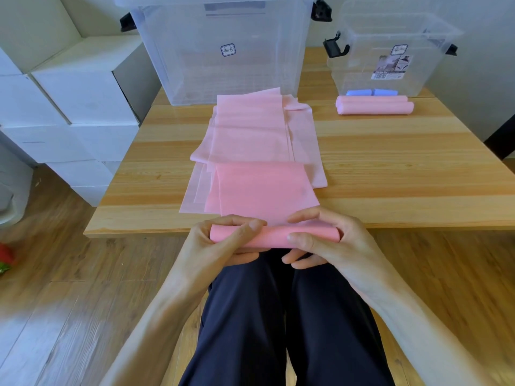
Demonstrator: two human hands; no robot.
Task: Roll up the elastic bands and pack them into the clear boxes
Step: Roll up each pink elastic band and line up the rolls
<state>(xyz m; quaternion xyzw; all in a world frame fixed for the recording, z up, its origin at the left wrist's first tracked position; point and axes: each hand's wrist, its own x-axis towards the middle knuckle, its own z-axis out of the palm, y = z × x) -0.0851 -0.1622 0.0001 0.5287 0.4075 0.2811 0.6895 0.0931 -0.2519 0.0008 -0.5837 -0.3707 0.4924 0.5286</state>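
A pink elastic band lies flat along the wooden table, its near end wound into a roll just off the table's front edge. My left hand grips the roll's left end, thumb on top. My right hand grips its right end with fingers curled over it. More pink bands lie flat in a loose pile behind. Two finished pink rolls rest in front of the small clear box, which holds blue rolls. A large clear box stands at the back centre.
White cartons are stacked left of the table. Both boxes have black latches. My dark-trousered legs sit below the table edge, over a wooden floor. A red object lies at the far left on the floor.
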